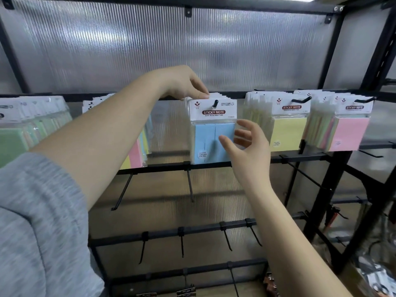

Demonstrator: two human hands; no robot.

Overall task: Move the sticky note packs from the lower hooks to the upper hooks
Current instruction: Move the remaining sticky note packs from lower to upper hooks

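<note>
Left hand (pixel 182 84) up at the top rail, fingertips pinching the white header of the blue pack (pixel 213 130), which hangs on the upper hook (pixel 215 103) in the middle of the row. Right hand (pixel 244 144) hovers just at the pack's right edge, fingers spread and loose, gripping nothing. Yellow pack (pixel 288 127) and pink pack (pixel 349 129) hang to the right; the lower hooks (pixel 190 185) beneath are bare.

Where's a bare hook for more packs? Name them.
Bare: the two hooks on the rail just under the blue pack, and the four hooks on the rail below. Crowded: the whole upper row, from the green packs past the yellow packs to the pink packs.
</note>
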